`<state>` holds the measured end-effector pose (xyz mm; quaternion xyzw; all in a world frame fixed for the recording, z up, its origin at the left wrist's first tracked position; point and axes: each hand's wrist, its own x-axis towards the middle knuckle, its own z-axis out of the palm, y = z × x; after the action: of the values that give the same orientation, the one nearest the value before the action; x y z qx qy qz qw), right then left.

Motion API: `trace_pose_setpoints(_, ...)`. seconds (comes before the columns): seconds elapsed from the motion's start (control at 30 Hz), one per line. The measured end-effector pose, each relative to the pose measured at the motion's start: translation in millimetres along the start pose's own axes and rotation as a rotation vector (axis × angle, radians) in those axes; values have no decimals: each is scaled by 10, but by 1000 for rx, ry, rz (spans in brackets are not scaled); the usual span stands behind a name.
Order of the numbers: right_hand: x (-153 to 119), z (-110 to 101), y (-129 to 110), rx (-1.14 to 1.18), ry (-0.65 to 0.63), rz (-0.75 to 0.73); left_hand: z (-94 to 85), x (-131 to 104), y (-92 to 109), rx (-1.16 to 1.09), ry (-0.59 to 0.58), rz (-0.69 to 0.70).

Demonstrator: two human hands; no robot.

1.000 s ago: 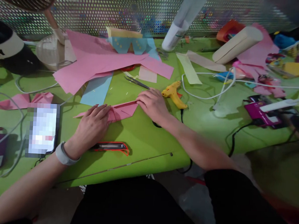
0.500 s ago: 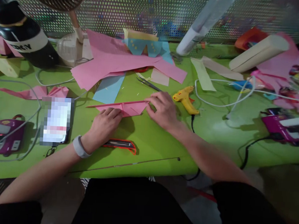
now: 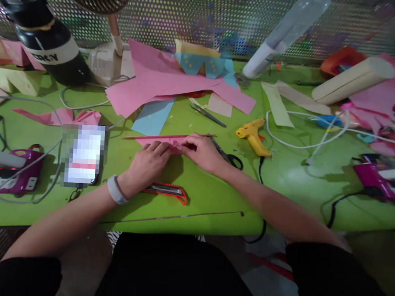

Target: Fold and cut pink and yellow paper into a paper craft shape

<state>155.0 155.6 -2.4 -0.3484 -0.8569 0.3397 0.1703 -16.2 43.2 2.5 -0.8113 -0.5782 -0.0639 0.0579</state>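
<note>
A folded piece of pink paper (image 3: 146, 141) with a long straight upper edge lies on the green table in front of me. My left hand (image 3: 150, 161) rests on its near side, fingers together and bent, holding it down. My right hand (image 3: 200, 151) pinches the paper close to the left fingertips, and both hands hide its middle. An orange-edged box cutter (image 3: 168, 190) lies just below my left hand. Scissors (image 3: 234, 161) with black handles are partly covered by my right hand. Beyond it are grey tweezers (image 3: 209, 114).
A yellow glue gun (image 3: 256, 138) with a black cord lies to the right. Large pink paper (image 3: 154, 81) and a blue sheet (image 3: 154, 117) spread behind the hands. At left are a phone (image 3: 84, 155) and a black bottle (image 3: 53, 47). White cables (image 3: 297, 146) loop across the table.
My right hand has moved left from the paper's right end to its middle, beside my left hand. The scissors and the whole tweezers now show. The view has shifted slightly.
</note>
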Motion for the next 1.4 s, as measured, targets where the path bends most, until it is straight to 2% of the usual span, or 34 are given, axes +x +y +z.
trace_pose_setpoints(0.2, 61, 87, 2, 14, 14, 143, 92, 4, -12, -65, 13, -47)
trace_pose_setpoints(0.4, 79, 122, 10, 68, 50, 213, 80, 19, -10, -70, 19, -72)
trace_pose_setpoints(0.9, 130, 142, -2, 57, 105, 186, 104, 41, -39, -26, 122, -31)
trace_pose_setpoints(1.2, 156, 152, 30, 66, 114, 179, 59, 53, -26, -63, 58, -63)
trace_pose_setpoints(1.4, 160, 136, 7, 94, 86, 204, 59, 49, -20, -29, 68, -61)
